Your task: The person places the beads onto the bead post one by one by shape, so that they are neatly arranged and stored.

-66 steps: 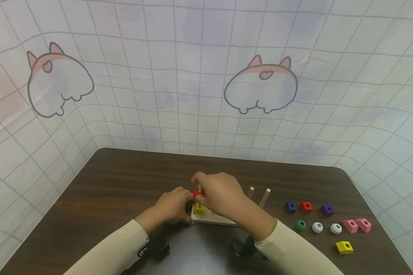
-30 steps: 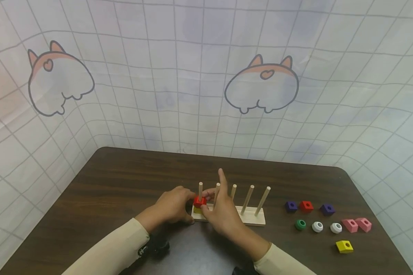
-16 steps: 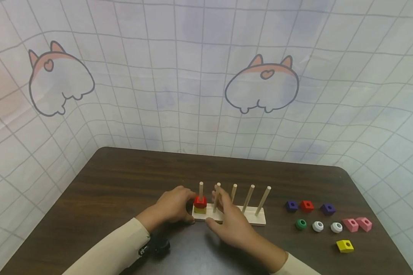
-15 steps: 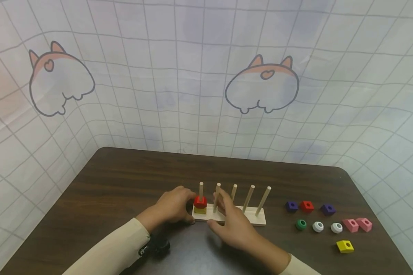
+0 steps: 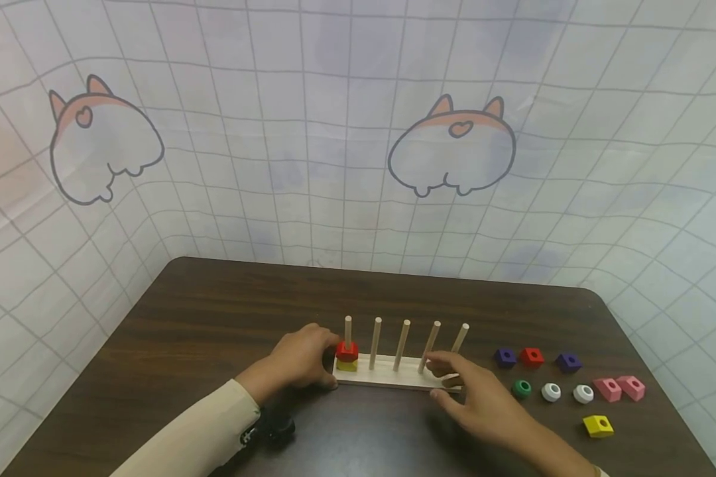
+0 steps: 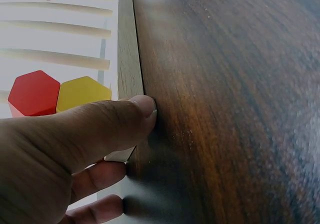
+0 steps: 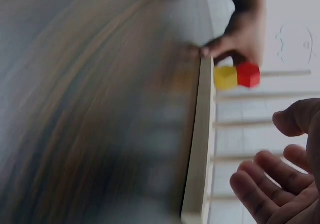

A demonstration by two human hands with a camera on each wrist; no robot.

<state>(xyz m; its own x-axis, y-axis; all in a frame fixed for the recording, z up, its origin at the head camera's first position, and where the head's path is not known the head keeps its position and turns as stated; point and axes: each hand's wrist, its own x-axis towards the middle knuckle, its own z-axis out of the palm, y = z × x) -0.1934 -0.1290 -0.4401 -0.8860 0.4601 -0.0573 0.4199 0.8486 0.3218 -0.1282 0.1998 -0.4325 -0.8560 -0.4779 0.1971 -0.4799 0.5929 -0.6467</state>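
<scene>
A pale wooden peg board (image 5: 388, 379) with several upright pegs stands on the table. On its leftmost peg a red hexagonal bead (image 5: 347, 352) sits on top of a yellow hexagonal bead (image 5: 347, 366). My left hand (image 5: 301, 356) holds the board's left end; in the left wrist view its thumb (image 6: 112, 126) lies on the front edge and fingers curl round the end. In front of the board's right end hovers my right hand (image 5: 480, 401), nothing in it. The right wrist view shows its fingers (image 7: 270, 184) relaxed and apart from the thumb.
Right of the board lie loose beads: two purple, one of them a purple bead (image 5: 505, 358), a red bead (image 5: 532, 358), a green bead (image 5: 522, 389), two white including a white bead (image 5: 551, 393), two pink including a pink bead (image 5: 630, 389), and a yellow bead (image 5: 598, 427).
The right hand has let go of the red bead, which slid down the peg onto the yellow one. That hand then moved right past the pegs. The left hand has stayed in place.
</scene>
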